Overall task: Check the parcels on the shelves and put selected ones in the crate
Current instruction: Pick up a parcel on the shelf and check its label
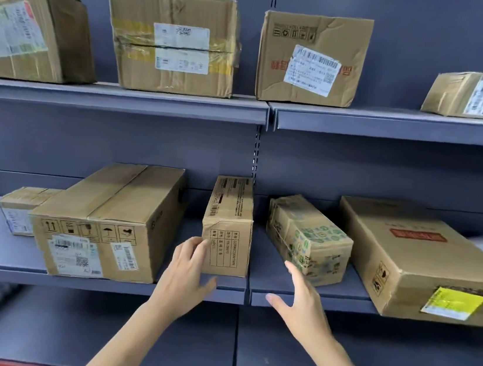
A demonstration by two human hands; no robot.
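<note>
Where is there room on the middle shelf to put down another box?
Bare shelf shows left of the small labelled box, and between the tall narrow box and the green-printed parcel, near the right hand. The big taped box crowds its small neighbour.

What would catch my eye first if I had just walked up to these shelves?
Probably the two bare hands reaching in at the middle shelf: the left hand touches the narrow upright box at its lower left corner, while the right hand hovers open just to its right. Next, the bright yellow label on the big flat box at the right. Above, the top shelf holds a row of worn cardboard parcels.
</note>
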